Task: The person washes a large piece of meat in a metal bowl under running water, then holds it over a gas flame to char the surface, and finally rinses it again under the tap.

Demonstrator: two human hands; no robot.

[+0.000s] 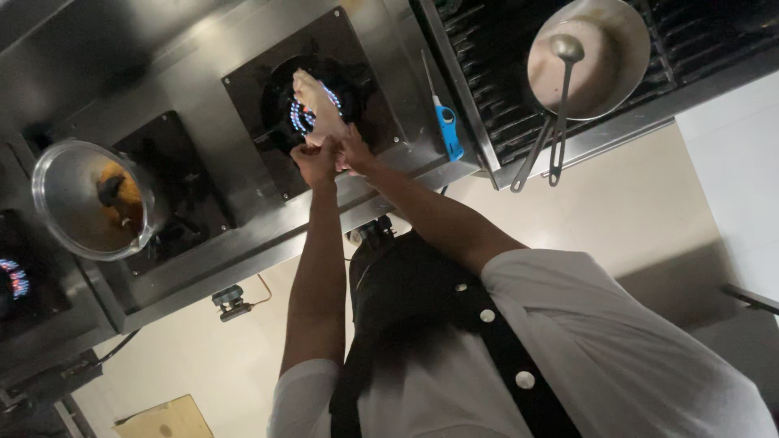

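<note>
A pale, floppy flatbread (pixel 318 101) hangs over a lit gas burner (pixel 302 120) with a ring of blue flame, set in a steel cooktop (pixel 203 49). My left hand (pixel 315 162) and my right hand (pixel 355 151) are side by side at the near edge of the burner. Both pinch the lower edge of the flatbread. Both bare forearms reach out from a white coat with a black apron.
A steel pot (pixel 57 174) with orange-brown food stands on the burner to the left. At the far left edge another flame (pixel 16 280) burns. A blue stick lighter (pixel 446 130) lies right of the lit burner. Further right sits a pan (pixel 625 65) of pale liquid with a ladle (pixel 564 73).
</note>
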